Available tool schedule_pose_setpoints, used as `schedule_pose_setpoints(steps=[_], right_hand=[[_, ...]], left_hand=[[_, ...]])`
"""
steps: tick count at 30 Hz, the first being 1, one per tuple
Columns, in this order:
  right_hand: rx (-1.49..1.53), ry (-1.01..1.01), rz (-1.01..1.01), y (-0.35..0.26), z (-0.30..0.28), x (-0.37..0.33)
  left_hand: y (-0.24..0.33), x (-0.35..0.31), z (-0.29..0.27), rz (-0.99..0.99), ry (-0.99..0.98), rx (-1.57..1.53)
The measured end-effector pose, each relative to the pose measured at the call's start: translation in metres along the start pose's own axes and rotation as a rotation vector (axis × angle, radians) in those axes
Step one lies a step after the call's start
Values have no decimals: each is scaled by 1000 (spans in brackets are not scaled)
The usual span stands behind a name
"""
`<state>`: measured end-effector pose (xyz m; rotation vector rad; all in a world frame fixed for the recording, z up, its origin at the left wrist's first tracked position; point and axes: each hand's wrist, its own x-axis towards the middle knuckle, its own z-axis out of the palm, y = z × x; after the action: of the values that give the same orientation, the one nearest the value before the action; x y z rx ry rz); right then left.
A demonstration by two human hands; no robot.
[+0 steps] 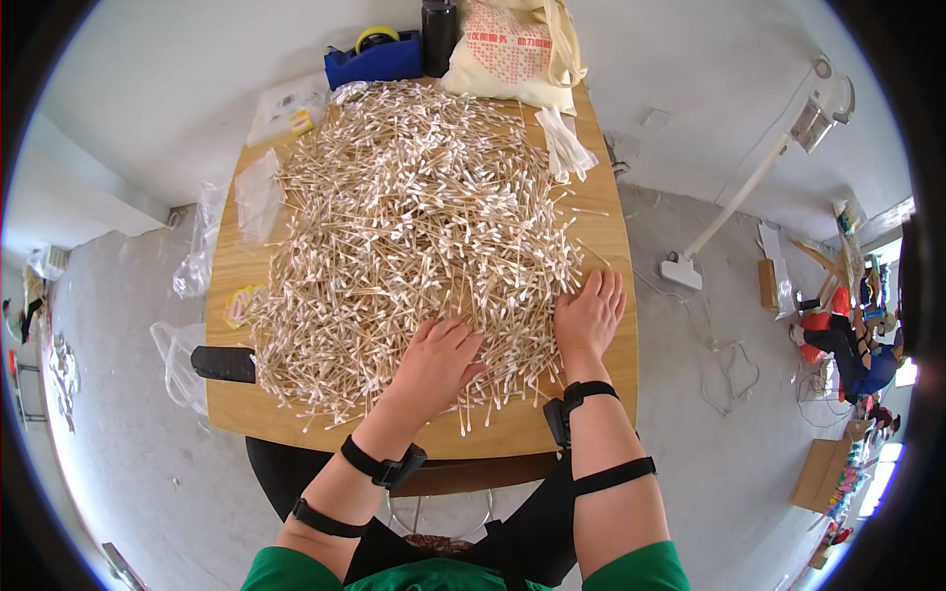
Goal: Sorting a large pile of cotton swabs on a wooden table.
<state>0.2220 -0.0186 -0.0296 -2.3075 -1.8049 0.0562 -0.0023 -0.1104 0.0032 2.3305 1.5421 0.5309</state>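
We saw a wooden desk [619, 384], and most of its top lay under a broad heap of cotton swabs [424, 217], banked from the far end to near the front edge, with pale sticks crossed every way. At the far side, beyond the heap, stood a cream cloth bag [507, 54] and, to its left, a blue tape dispenser [372, 61]. Our left grip [434, 360] rested palm down on the near part of the heap, fingers slightly bent and thumb held away to the right; the palm hid what lay beneath, so we could not tell whether it had hold of any swabs. Our right grip [585, 325] lay flatter at the heap's right border, fingers nearly straight and thumb apart, opened out with nothing seen in it. We judged the heap loose and light, apt to slide and scatter if pushed hard, and best gathered in bunches between two cupped palms. A single stray swab [591, 212], to the right of the heap, looked thin, fairly stiff and likely to roll or snap under bending; we reckoned mid-stick the place to pinch it, clear of the soft white tips.
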Motion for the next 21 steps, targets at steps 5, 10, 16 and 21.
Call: schedule_pose_setpoints(steps=[5, 10, 16, 21], right_hand=[[-15, -21, 8, 1, -3, 1], [12, -27, 9, -5, -2, 0], [-11, -12, 4, -1, -2, -2], [-19, 9, -11, 0, 1, -1]], left_hand=[[-10, 18, -30, -120, -257, -200], [-51, 60, -35, -122, 188, 55], [-45, 82, -6, -131, 81, 188], [-19, 57, -3, -87, 65, 48]])
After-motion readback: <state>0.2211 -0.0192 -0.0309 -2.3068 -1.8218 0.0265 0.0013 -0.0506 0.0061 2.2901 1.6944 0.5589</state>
